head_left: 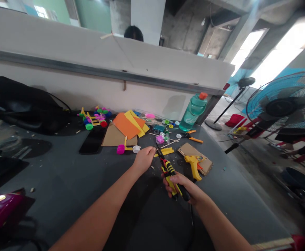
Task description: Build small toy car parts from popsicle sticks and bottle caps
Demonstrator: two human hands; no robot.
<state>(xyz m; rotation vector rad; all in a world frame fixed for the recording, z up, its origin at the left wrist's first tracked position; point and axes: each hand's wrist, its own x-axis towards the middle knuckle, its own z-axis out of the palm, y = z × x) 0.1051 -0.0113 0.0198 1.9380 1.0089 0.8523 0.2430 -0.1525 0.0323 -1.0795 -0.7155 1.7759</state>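
My right hand [180, 184] is wrapped round the handles of black-and-yellow pliers [169, 168], whose jaws point up and away from me. My left hand [144, 160] is closed in a pinch right at the jaws' tip; whatever lies between its fingers is too small to make out. Just beyond the jaws are yellow strips [167, 151] and a thin stick [170, 143]. Left of my left hand stands a small piece with a pink cap [120, 149], a white cap [136, 149] and a yellow strip. A yellow glue gun [193, 165] rests on cardboard [206, 164] to the right.
Orange card [125, 126], a phone [92, 140] and colourful small models [93, 120] lie at the back. A green bottle [193, 113] and orange-handled pliers [194, 137] are back right. A purple object [5, 212] sits front left. Behind the partition [90, 52] shows a person's head.
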